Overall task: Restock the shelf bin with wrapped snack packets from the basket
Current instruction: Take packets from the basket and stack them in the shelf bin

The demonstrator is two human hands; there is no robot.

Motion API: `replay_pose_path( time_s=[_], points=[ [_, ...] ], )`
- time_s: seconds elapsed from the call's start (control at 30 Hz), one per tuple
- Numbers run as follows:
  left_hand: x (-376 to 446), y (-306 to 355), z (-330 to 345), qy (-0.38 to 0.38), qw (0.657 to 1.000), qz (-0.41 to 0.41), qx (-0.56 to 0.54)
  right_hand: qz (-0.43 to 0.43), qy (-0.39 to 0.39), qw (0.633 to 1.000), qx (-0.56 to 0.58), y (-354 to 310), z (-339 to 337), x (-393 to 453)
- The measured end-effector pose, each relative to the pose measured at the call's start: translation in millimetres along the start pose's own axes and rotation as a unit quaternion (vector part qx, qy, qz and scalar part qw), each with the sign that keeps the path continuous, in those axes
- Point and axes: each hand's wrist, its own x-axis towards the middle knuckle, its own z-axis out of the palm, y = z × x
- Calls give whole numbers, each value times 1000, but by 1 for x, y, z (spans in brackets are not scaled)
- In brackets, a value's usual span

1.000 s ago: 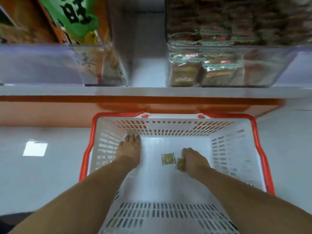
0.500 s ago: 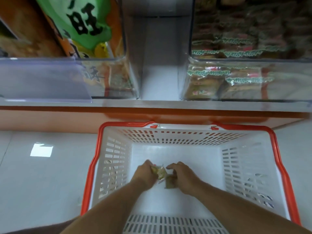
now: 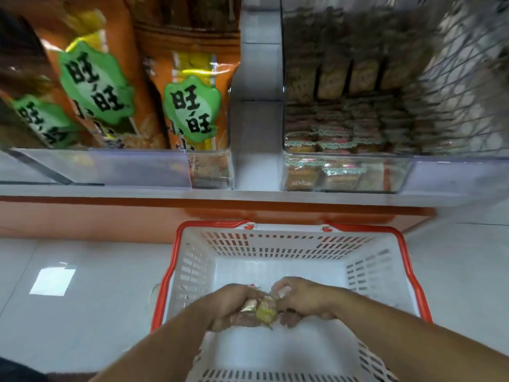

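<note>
A white basket (image 3: 385,274) with a red rim stands on the floor below the shelf. Both my hands are raised above its bottom, close together. My left hand (image 3: 231,304) and my right hand (image 3: 303,299) curl round small wrapped snack packets (image 3: 261,310), gold and yellow-green, held between them. On the shelf at the upper right a clear bin (image 3: 344,172) holds several rows of the same kind of wrapped packets.
A second clear bin (image 3: 137,166) at the left holds tall orange snack bags (image 3: 190,106). A white gap of shelf separates the two bins. An orange kickboard (image 3: 110,216) runs under the shelf. Pale glossy floor surrounds the basket.
My hands came together in the basket, gathered the loose packets from its floor and lifted them. The view tilted up, showing more of the shelf bins.
</note>
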Motion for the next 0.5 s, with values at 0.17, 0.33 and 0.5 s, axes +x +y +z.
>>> replay_pose_path(
  time_s=[0.17, 0.33, 0.5],
  points=[
    [-80, 79, 26, -100, 985, 49, 133, -40, 25, 992, -116, -75, -9, -98],
    [-200, 149, 64, -114, 954, 197, 194, -203, 250, 921, -219, -116, -8, -219],
    [-283, 174, 108, -61, 929, 345, 121, -388, 291, 873, -47, -141, -12, -272]
  ],
)
